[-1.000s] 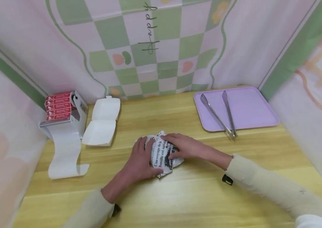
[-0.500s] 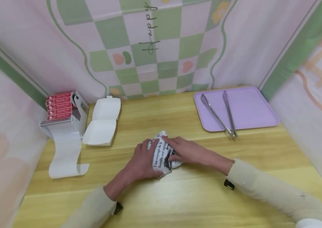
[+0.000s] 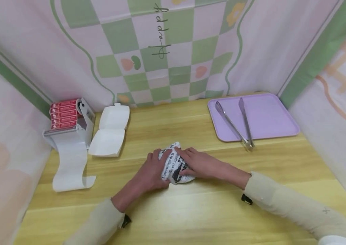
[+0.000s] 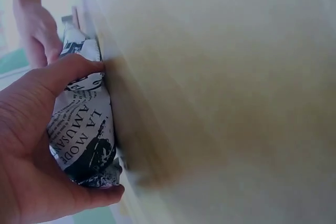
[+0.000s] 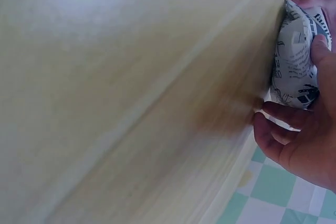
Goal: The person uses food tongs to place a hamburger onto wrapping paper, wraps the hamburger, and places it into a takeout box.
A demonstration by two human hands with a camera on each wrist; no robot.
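Note:
A small bundle wrapped in newspaper-print paper (image 3: 170,166) lies on the wooden table between both hands. My left hand (image 3: 151,172) grips its left side, and the left wrist view shows the thumb at the near end and fingers bent around the far end of the wrapped bundle (image 4: 84,129). On the other side, my right hand (image 3: 202,163) holds the bundle with its thumb pressed on the paper. In the right wrist view, the fingers of the right hand (image 5: 310,140) curve around its far end near the tabletop. Whatever the paper wraps is hidden.
A purple tray (image 3: 271,119) at the back right bears metal tongs (image 3: 232,124), their joined end over its front edge. An opened white takeaway box (image 3: 108,132) sits at the back left. Beside it stands a label dispenser (image 3: 87,119) with red-printed labels (image 3: 64,114) and a trailing white strip (image 3: 69,166).
The near paper corner has been tucked in, and the left thumb has drawn back leftward. The bundle has turned slightly and looks more compact. Both hands stay on it.

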